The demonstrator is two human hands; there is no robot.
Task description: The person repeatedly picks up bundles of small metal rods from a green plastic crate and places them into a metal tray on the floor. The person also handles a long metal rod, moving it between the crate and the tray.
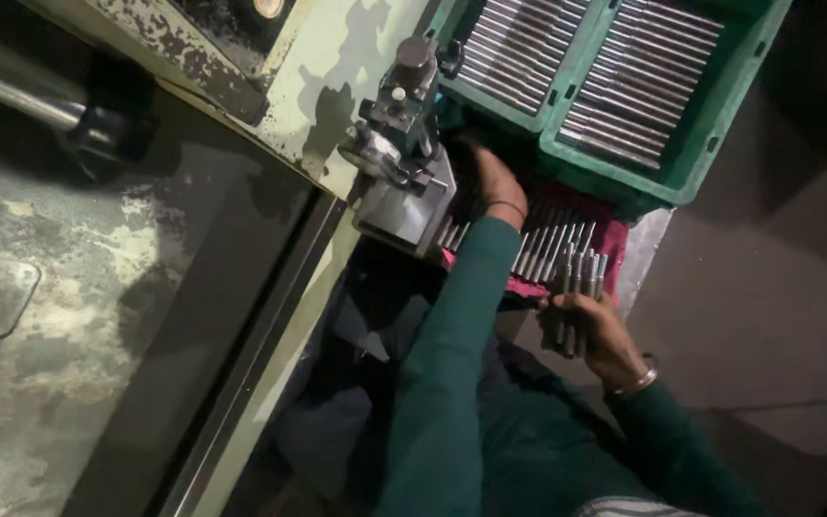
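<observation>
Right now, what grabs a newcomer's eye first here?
The green crate at top right, packed with rows of shiny metal rods. Below it, the right hand holds a bundle of rods over a pink cloth, more rods lying on it. The left hand reaches to the metal clamp fixture on the chipped pale green machine.

Rods lie before the crates; fixture left.
</observation>
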